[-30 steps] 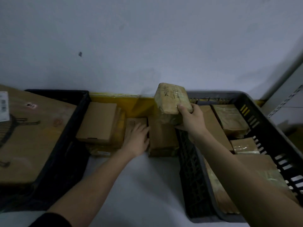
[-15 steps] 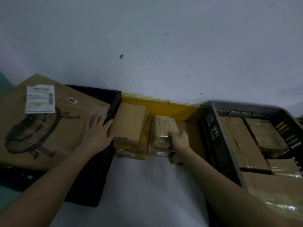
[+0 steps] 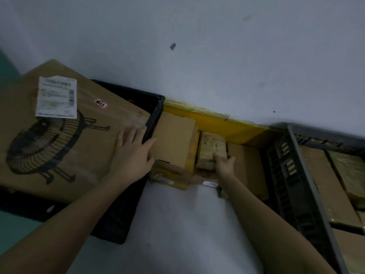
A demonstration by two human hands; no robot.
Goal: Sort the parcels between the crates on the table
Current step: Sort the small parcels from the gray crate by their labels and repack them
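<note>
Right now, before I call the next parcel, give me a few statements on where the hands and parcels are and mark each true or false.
1. The right hand grips the taped parcel with handwriting. True.
2. That parcel sits inside the grey crate. False: it lies on the stacked boxes between the two crates.
3. The left hand rests flat on the large fan-printed box. True.
4. The large box lies on the table between the crates. False: it lies across the black crate.
5. The grey crate holds no parcels. False: several brown parcels lie in it.
</note>
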